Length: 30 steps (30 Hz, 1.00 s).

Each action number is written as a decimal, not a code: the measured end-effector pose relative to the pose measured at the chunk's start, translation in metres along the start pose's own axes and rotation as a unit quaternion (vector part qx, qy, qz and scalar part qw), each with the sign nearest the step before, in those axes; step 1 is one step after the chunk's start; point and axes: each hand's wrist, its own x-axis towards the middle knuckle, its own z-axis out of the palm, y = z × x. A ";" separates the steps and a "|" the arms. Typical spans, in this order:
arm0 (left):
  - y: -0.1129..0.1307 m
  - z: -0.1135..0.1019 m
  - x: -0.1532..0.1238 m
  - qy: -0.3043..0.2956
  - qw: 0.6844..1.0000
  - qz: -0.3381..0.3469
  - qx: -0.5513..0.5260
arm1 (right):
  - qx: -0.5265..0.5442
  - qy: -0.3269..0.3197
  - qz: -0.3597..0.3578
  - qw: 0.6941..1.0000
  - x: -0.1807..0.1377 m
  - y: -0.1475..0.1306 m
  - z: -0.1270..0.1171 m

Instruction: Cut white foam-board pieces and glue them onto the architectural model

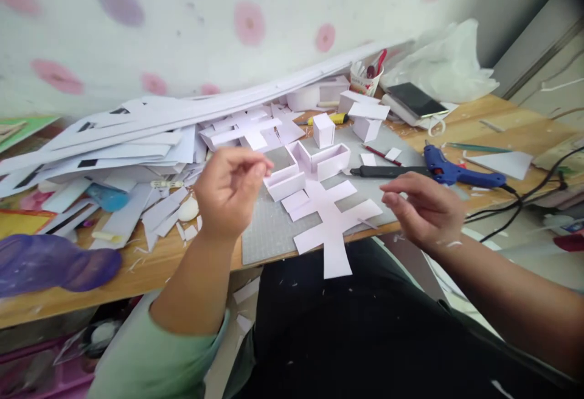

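Observation:
My left hand [230, 192] is raised over the left side of the grey cutting mat [269, 235], thumb and forefinger pinched together. Whatever is between them, if anything, is too small to make out. My right hand [424, 207] hovers at the mat's right side near the blue glue gun [460, 171], also in a pinch, with nothing I can name in it. Between the hands lies a white foam-board cutout [331, 219] with several arms, its lower end sticking out past the table edge. Small open white boxes [331, 162] stand at its far end, untouched by either hand.
White board sheets [150, 125] and scraps are piled at the left and back. A yellow cutter [331, 119], a white cube [323, 130], a cup of tools [365, 79] and a phone [417, 100] sit farther back. A black cable [524, 198] trails right.

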 end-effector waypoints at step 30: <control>0.013 0.014 -0.054 -0.178 0.946 -0.075 0.259 | -0.343 -0.268 0.018 0.900 0.021 0.103 -0.027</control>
